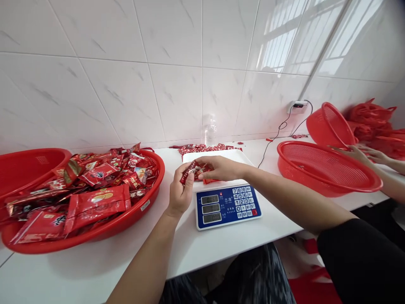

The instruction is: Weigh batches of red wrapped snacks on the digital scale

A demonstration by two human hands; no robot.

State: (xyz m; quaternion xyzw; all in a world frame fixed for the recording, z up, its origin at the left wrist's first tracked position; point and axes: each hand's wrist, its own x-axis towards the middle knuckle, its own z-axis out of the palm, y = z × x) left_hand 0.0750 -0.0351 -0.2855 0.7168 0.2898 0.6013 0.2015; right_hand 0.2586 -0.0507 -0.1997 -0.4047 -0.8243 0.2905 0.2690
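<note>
Both my hands meet over the front of a white digital scale [229,207] with a blue keypad panel. My left hand [182,188] is closed on some small red candy packets [196,169], with light lettering on one wrapper. From the other side my right hand [213,167] curls over the same packets, its fingertips partly hidden. A bit of orange-red wrapper lies on the scale's white pan [240,158] beneath my right hand. To the left, a red plastic basket [155,190] is heaped with red snack packets [98,202].
A clear bottle [209,131] and a row of red patterned wrappers [202,147] stand by the tiled wall. At right are red baskets [329,169], another person's hands [357,154] and red bags [373,118]. A black cable [268,143] runs to a wall socket.
</note>
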